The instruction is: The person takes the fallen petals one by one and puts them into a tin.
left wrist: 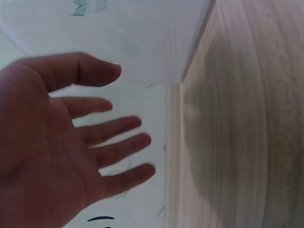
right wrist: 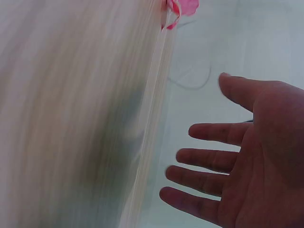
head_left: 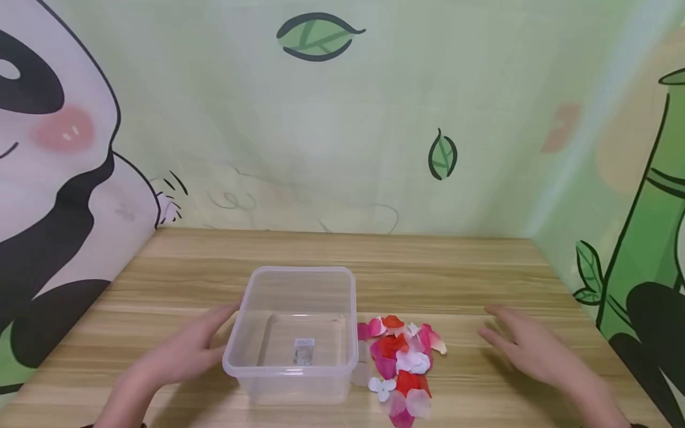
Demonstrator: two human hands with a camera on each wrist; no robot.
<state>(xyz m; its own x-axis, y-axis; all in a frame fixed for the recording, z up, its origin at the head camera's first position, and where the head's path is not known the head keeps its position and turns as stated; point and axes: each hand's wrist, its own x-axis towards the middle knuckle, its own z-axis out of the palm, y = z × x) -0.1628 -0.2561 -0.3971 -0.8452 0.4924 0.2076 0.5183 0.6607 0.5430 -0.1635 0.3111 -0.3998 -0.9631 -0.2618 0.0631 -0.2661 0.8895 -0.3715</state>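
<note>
A clear plastic box (head_left: 291, 372) without a lid stands on the wooden table, a small pale label (head_left: 304, 351) on its floor. Right beside it lies a loose pile of petals (head_left: 393, 345) in red, pink and white. My left hand (head_left: 184, 351) is at the box's left side, fingers straight and spread; the left wrist view shows its thumb and fingers (left wrist: 128, 178) holding nothing. Over the table to the right of the petals, my right hand (head_left: 535, 351) is apart from them. Its fingers (right wrist: 204, 159) are extended and spread, with nothing in them.
The wooden table (head_left: 455, 267) ends at a pale green printed backdrop (head_left: 225, 107) with leaves. A cartoon panda (head_left: 48, 178) is printed on the left side and green bamboo (head_left: 642, 238) on the right.
</note>
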